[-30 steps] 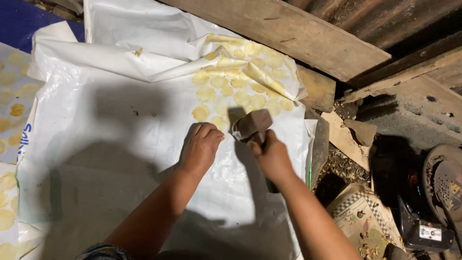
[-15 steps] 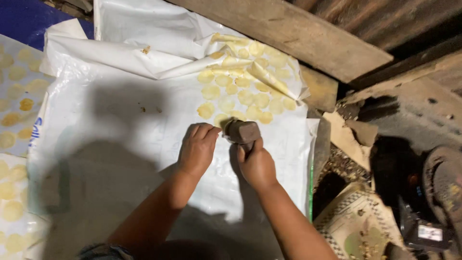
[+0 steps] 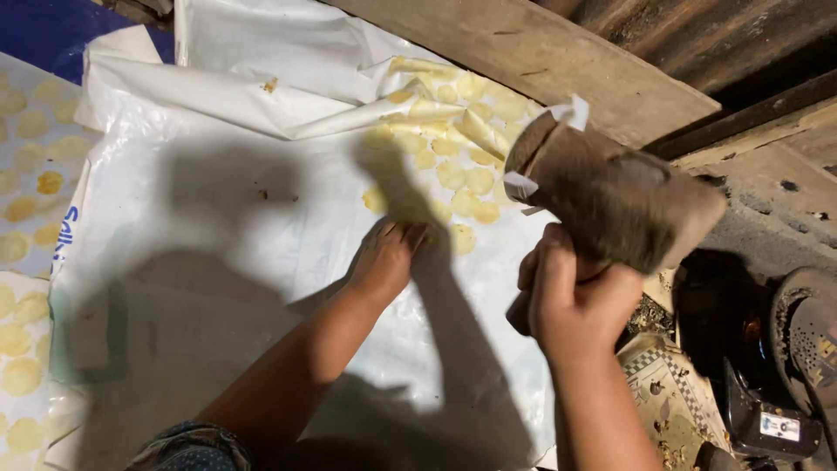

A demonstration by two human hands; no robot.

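Note:
My right hand [image 3: 571, 301] grips the handle of a heavy brown wooden mallet [image 3: 610, 196], raised and blurred above the right side of a white plastic sheet [image 3: 235, 235]. A scrap of white plastic clings to the mallet's face. My left hand [image 3: 384, 262] rests palm down on the sheet, fingers pointing at flat pale-yellow discs [image 3: 458, 179] that lie pressed under the plastic near the sheet's far right corner. The sheet's upper layer is folded back just above the discs.
A wooden plank [image 3: 540, 52] runs along the far edge. More sheets with yellow discs [image 3: 26, 166] lie at the left. Dark machine parts [image 3: 785, 349] and a patterned tin [image 3: 671, 401] sit at the right, beside the sheet's edge.
The mallet, which rested low on the sheet beside my left hand, has swung up and toward the camera in my right hand. My left hand stayed flat on the plastic.

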